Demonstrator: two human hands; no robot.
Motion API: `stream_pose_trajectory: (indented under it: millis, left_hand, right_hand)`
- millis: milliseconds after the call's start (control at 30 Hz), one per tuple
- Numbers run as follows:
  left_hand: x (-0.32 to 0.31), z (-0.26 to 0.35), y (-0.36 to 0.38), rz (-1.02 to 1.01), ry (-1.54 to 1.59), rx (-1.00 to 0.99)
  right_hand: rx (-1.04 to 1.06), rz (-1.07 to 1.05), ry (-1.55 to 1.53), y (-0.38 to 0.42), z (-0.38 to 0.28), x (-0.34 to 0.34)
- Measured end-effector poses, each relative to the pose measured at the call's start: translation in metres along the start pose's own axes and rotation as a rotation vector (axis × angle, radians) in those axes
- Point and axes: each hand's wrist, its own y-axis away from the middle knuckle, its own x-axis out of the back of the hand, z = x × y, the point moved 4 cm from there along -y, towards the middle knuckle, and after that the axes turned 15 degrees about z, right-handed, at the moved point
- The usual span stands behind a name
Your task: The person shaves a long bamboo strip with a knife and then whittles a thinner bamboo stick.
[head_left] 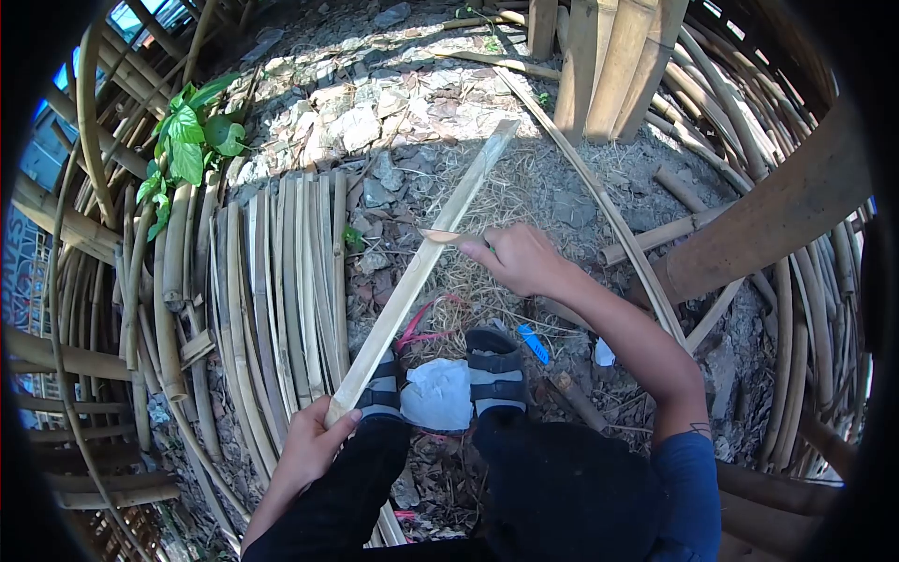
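Observation:
A long, flat bamboo strip slants from lower left to upper right in front of me. My left hand is closed around its near end, thumb on top. My right hand is closed on a knife whose handle is mostly hidden by the fingers. The knife's blade lies across the strip a little beyond its middle, apparently touching it. Thin shavings litter the ground beneath the strip.
Many bamboo strips lie side by side at left, near a leafy plant. Thick bamboo poles stand at right. Between my sandals lies a white crumpled sheet; a blue wrapper is nearby. Rocks cover the ground ahead.

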Motion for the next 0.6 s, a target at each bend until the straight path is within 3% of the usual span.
stream_pose_trajectory:
  millis: [67, 100, 167, 367, 600]
  left_hand:
    - [0.000, 0.001, 0.000, 0.008, 0.016, -0.008]
    - [0.002, 0.003, 0.001, 0.009, 0.017, -0.011]
    - [0.005, 0.007, 0.004, -0.012, -0.062, 0.035]
    - [0.000, 0.006, -0.001, 0.002, -0.037, 0.008]
    - [0.000, 0.013, 0.003, -0.019, -0.092, 0.063]
  right_hand:
    - [-0.024, 0.026, -0.009, -0.001, -0.001, 0.003]
    - [-0.152, 0.035, 0.022, -0.010, 0.014, 0.012]
    - [-0.158, 0.082, 0.070, -0.024, 0.048, 0.014]
    - [-0.229, 0.105, 0.179, -0.037, 0.066, 0.012]
    - [-0.290, 0.283, 0.187, -0.056, 0.104, 0.020]
